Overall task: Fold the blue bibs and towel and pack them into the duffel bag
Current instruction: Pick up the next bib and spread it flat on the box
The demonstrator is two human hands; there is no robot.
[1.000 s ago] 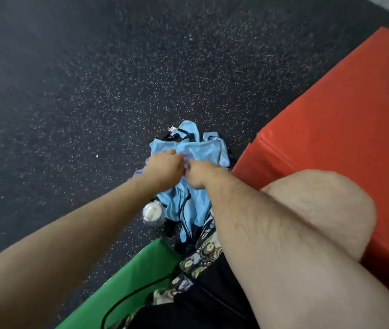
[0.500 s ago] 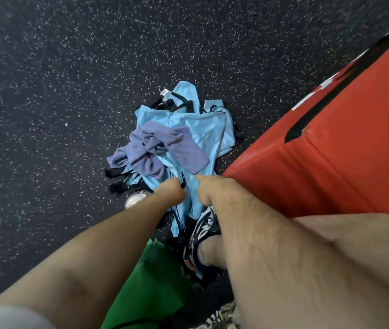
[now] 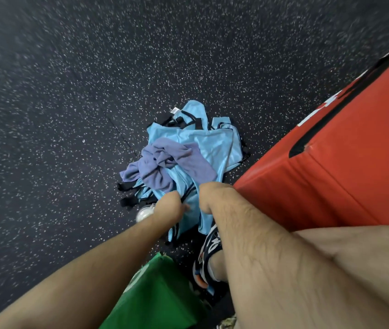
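bibs (image 3: 212, 143) pulled nearer | left hand (image 3: 168, 206), right hand (image 3: 215, 198) gripping, fingertips hidden | bottle (image 3: 144, 213) half-hidden

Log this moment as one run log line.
left hand: grips blue bib | right hand: grips same bib | towel: crumpled on bib pile | folding: not begun

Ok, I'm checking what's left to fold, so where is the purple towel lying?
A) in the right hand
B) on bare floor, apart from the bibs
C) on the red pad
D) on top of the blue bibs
D: the purple towel lies crumpled across the blue bibs piled on the floor beside the red pad, while the left hand and right hand grip only blue fabric.
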